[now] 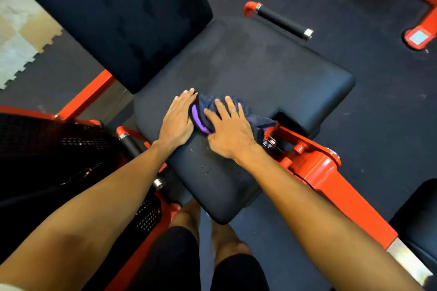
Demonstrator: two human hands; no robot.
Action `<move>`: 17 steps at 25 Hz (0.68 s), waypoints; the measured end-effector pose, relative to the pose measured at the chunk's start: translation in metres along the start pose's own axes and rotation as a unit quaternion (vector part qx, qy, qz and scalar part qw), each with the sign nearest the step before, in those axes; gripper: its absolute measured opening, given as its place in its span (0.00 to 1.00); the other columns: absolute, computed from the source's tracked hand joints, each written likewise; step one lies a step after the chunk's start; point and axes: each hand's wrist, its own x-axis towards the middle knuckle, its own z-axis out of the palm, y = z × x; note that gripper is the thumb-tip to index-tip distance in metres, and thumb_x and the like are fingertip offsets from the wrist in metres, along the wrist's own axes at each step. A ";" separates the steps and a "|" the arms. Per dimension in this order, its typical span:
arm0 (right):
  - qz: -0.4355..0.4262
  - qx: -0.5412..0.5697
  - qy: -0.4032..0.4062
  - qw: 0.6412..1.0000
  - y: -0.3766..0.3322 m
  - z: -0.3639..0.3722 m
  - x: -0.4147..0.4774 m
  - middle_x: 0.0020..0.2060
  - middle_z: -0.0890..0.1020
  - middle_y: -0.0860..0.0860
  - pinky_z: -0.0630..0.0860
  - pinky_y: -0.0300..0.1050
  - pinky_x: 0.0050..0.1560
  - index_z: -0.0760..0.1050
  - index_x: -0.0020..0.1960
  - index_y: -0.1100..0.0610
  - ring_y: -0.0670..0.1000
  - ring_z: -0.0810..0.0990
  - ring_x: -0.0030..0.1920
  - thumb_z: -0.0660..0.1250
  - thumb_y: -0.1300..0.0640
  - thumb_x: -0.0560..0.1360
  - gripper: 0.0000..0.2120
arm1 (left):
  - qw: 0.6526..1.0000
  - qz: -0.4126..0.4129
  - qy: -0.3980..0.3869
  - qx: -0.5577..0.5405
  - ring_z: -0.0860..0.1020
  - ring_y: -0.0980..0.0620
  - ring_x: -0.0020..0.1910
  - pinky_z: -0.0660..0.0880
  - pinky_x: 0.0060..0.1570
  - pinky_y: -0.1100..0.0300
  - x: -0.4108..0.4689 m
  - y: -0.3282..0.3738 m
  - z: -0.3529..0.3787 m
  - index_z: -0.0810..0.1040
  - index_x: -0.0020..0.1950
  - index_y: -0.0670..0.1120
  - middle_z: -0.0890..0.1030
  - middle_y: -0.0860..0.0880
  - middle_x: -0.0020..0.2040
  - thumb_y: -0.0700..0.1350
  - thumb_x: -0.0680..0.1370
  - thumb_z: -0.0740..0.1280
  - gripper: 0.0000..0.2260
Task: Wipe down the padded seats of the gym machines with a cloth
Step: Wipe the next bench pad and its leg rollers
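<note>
Flat and unclenched, the left hand (177, 118) rests on the black seat pad (260, 66), its fingers against the left edge of the dark cloth (205, 103) (a purple band shows). Just right of it, the right hand (229, 130) presses down on the bunched cloth with fingers spread, grasping nothing. To the near right runs the red frame (326, 172); a black-gripped handle (283, 21) lies far right.
</note>
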 end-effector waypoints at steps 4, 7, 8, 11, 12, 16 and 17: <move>-0.117 -0.099 -0.008 0.988 0.040 -0.013 0.001 0.83 0.53 0.49 0.47 0.58 0.80 0.58 0.80 0.38 0.56 0.50 0.82 0.58 0.37 0.80 0.29 | 0.999 -0.020 0.011 0.028 0.58 0.53 0.81 0.48 0.80 0.56 -0.035 -0.026 -0.010 0.65 0.79 0.46 0.64 0.49 0.80 0.45 0.84 0.52 0.22; -0.088 -0.078 0.025 0.993 0.047 -0.012 0.033 0.83 0.54 0.50 0.40 0.61 0.80 0.60 0.80 0.38 0.57 0.46 0.83 0.54 0.36 0.81 0.27 | 0.998 -0.046 0.030 0.030 0.56 0.53 0.81 0.46 0.80 0.55 -0.047 -0.034 -0.011 0.64 0.80 0.47 0.63 0.49 0.81 0.44 0.85 0.54 0.22; -0.065 -0.055 0.027 0.996 0.037 -0.006 0.042 0.83 0.53 0.51 0.39 0.62 0.80 0.61 0.80 0.39 0.58 0.44 0.82 0.55 0.37 0.82 0.27 | 0.997 -0.054 0.036 0.028 0.56 0.54 0.81 0.46 0.80 0.55 -0.048 -0.034 -0.010 0.64 0.80 0.47 0.63 0.50 0.81 0.44 0.85 0.54 0.22; -0.029 -0.011 0.043 0.999 -0.012 0.013 0.046 0.83 0.55 0.53 0.38 0.64 0.79 0.64 0.79 0.42 0.61 0.45 0.82 0.57 0.41 0.82 0.25 | 0.994 -0.086 0.059 0.016 0.56 0.54 0.81 0.44 0.80 0.58 -0.048 -0.035 -0.009 0.63 0.80 0.48 0.61 0.50 0.81 0.44 0.85 0.54 0.22; -0.038 -0.002 0.050 0.998 -0.026 0.019 0.037 0.82 0.56 0.53 0.39 0.64 0.79 0.66 0.78 0.43 0.61 0.46 0.82 0.58 0.41 0.82 0.25 | 0.993 -0.099 0.065 0.010 0.55 0.54 0.81 0.43 0.79 0.59 -0.050 -0.038 -0.009 0.63 0.80 0.48 0.61 0.50 0.81 0.43 0.85 0.54 0.23; -0.082 0.004 0.079 0.993 -0.034 0.039 -0.004 0.79 0.64 0.53 0.45 0.64 0.79 0.71 0.75 0.43 0.60 0.53 0.81 0.61 0.41 0.80 0.24 | 0.987 -0.131 0.087 -0.023 0.55 0.53 0.81 0.43 0.79 0.60 -0.054 -0.044 -0.008 0.65 0.79 0.45 0.62 0.49 0.81 0.40 0.84 0.55 0.22; -0.078 -0.001 0.088 0.993 -0.028 0.039 -0.004 0.79 0.66 0.53 0.47 0.64 0.79 0.73 0.74 0.43 0.60 0.55 0.81 0.61 0.43 0.80 0.23 | 0.987 -0.132 0.091 -0.032 0.55 0.53 0.81 0.44 0.80 0.59 -0.055 -0.044 -0.007 0.66 0.79 0.45 0.62 0.49 0.81 0.41 0.84 0.55 0.22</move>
